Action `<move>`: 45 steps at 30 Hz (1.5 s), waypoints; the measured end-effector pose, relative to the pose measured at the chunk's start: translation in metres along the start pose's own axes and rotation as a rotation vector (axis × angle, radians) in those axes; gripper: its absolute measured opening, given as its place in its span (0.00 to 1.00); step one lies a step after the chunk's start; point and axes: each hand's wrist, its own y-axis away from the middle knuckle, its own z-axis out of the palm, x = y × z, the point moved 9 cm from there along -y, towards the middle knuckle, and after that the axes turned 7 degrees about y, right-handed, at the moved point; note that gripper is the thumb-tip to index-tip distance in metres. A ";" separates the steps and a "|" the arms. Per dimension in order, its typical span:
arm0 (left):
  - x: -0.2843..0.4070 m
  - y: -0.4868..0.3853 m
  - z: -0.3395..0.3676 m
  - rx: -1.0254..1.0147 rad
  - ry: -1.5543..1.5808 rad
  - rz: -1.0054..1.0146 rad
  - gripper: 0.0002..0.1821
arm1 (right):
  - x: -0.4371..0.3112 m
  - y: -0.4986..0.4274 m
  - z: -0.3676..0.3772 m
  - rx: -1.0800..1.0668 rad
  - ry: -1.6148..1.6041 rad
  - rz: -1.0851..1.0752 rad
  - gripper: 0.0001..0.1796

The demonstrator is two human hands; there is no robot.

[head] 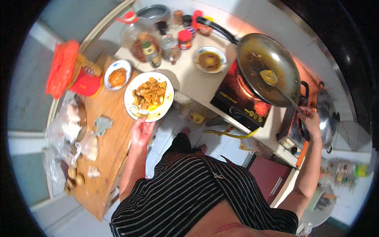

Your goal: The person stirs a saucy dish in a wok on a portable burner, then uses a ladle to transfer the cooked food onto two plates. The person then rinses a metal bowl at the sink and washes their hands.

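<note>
My left hand [142, 130] grips the near rim of a white plate [133, 105] and holds it above the gap between the wooden table and the counter. Browned, sauced pieces of food [149, 93] are heaped on the plate. In my right hand [310, 121] is the handle of a metal ladle [269, 77], whose bowl rests inside the wok [257, 44]. Brown sauce and oily residue coat the wok's inside. Beneath the wok, a black portable cooker [234, 103] glows orange-red.
A bowl of brown liquid [209, 60] stands left of the wok. Bottles and jars [170, 49] line the counter's back. On the wooden table [118, 124] are a patterned bowl of food [117, 74], a grey cloth [103, 125] and plastic bags [66, 124]. Another metal pan [325, 118] sits at right.
</note>
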 end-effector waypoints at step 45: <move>-0.381 0.092 -0.101 -0.078 -0.897 -0.794 0.18 | 0.472 0.905 0.298 2.086 -1.435 1.007 0.22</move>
